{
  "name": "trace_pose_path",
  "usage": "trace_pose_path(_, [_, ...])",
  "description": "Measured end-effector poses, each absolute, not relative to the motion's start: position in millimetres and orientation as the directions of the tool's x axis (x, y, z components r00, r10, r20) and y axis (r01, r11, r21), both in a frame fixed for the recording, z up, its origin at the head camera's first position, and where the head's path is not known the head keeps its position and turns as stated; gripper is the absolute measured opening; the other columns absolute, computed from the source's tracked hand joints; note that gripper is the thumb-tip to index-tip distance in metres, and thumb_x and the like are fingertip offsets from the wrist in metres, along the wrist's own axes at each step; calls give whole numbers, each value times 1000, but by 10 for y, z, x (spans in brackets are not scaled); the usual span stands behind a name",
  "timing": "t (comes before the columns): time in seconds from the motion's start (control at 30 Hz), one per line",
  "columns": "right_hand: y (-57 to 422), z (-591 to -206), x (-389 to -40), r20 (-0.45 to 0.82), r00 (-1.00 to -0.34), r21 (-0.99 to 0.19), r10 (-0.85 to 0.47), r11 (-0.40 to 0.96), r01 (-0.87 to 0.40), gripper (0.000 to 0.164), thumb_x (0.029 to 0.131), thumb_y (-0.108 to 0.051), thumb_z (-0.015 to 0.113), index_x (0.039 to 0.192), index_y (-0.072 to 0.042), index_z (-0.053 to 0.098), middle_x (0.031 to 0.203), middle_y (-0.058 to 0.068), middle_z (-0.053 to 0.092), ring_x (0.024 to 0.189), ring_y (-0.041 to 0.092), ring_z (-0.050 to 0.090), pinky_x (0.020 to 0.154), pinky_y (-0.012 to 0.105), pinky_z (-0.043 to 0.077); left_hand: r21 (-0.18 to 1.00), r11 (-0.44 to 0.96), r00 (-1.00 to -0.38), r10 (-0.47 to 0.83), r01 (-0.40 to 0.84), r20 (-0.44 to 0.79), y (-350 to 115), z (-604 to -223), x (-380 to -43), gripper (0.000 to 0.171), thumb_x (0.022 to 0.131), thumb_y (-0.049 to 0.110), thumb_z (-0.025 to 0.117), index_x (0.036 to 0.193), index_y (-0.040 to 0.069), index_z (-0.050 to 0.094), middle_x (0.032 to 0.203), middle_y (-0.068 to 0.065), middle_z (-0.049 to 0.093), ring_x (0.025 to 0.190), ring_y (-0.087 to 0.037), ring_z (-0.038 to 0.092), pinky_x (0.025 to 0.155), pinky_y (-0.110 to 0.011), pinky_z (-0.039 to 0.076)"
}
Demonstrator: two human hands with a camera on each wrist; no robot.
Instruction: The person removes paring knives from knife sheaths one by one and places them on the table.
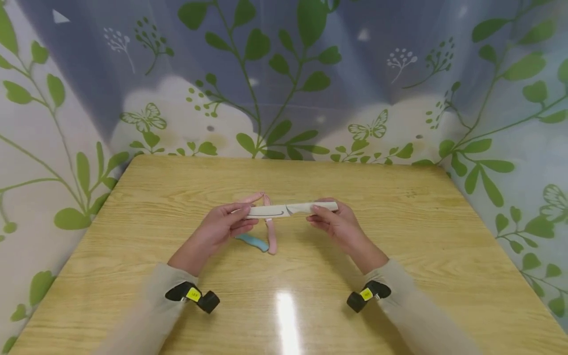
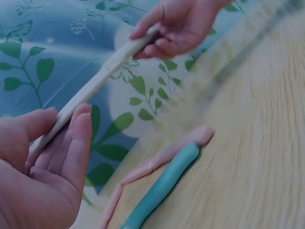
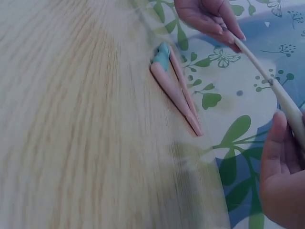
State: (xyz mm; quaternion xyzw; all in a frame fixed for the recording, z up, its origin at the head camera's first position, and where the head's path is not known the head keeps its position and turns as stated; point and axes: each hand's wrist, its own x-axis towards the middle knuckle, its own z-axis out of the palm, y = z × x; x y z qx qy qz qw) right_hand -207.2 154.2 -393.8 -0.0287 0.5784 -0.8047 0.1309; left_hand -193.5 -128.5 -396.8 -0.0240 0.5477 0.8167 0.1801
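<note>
A white sheathed knife [image 1: 266,212] is held up above the table, nearly level in the head view. My left hand [image 1: 219,224] pinches its sheath end between thumb and fingers. On the other end, my right hand [image 1: 339,224] grips the white handle [image 3: 289,102]. The sheath and handle meet between the two hands. Beneath and behind them lie a pink-handled knife [image 1: 272,237] and a turquoise handle [image 1: 254,241], close together on the table. The left hand and white knife partly cover these in the head view.
The wooden table [image 1: 399,222] has a glossy light reflection near its front. A curtain [image 1: 284,84] with green leaf prints hangs around its back and sides. Each wrist wears a black strap with a small camera, such as the left wrist camera [image 1: 208,301].
</note>
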Motion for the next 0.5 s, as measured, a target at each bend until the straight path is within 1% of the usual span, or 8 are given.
trace_pose_path(0.07, [1576, -3927, -2072, -103, -960, -972, -261, -179, 153, 9, 92, 0, 59, 101, 0, 56, 88, 7, 64, 73, 14, 67, 69, 24, 57, 930, -222, -935, 267, -294, -232, -1318, -3950, -1938, 36, 96, 7, 56, 127, -9, 51, 89, -4, 70, 75, -12, 70, 68, -20, 56])
trace_pose_path(0.17, [1634, -3924, -2077, -110, -948, -993, -299, 2, 115, 20, 90, -3, 63, 106, 7, 57, 93, 9, 61, 73, 14, 66, 70, 27, 57, 967, -91, -930, 308, -238, -200, -1353, -3937, -1943, 34, 94, 4, 57, 124, -12, 52, 95, -6, 67, 77, -12, 70, 69, -20, 56])
trace_pose_path(0.27, [1702, -3892, -2083, -128, -922, -985, -365, 157, 75, 29, 88, -8, 67, 111, 8, 60, 95, 10, 64, 74, 15, 67, 74, 35, 57, 980, 39, -913, 357, -196, -197, -1378, -3928, -1956, 30, 93, 5, 60, 119, -10, 57, 97, -11, 69, 78, -14, 70, 69, -24, 57])
trace_pose_path(0.33, [1749, -3862, -2094, -133, -894, -973, -428, 230, 34, 30, 87, -10, 68, 112, 7, 62, 93, 15, 67, 74, 17, 67, 76, 43, 57, 980, 129, -894, 404, -154, -194, -1391, -3915, -1963, 29, 92, 6, 62, 116, -10, 60, 99, -16, 70, 80, -17, 70, 72, -29, 58])
trace_pose_path(0.43, [1786, -3805, -2098, -136, -840, -953, -526, 301, -34, 30, 87, -11, 69, 112, 4, 64, 94, 25, 68, 74, 21, 66, 77, 55, 53, 963, 252, -864, 459, -94, -204, -1385, -3882, -1964, 26, 90, 7, 65, 111, -7, 64, 99, -20, 71, 81, -21, 69, 73, -36, 58])
trace_pose_path(0.5, [1783, -3786, -2101, -145, -808, -943, -571, 328, -62, 29, 87, -11, 69, 112, 3, 65, 94, 30, 66, 73, 22, 65, 75, 56, 53, 947, 317, -845, 494, -43, -204, -1363, -3870, -1954, 23, 88, 9, 67, 107, -5, 67, 98, -20, 71, 81, -22, 68, 73, -37, 57])
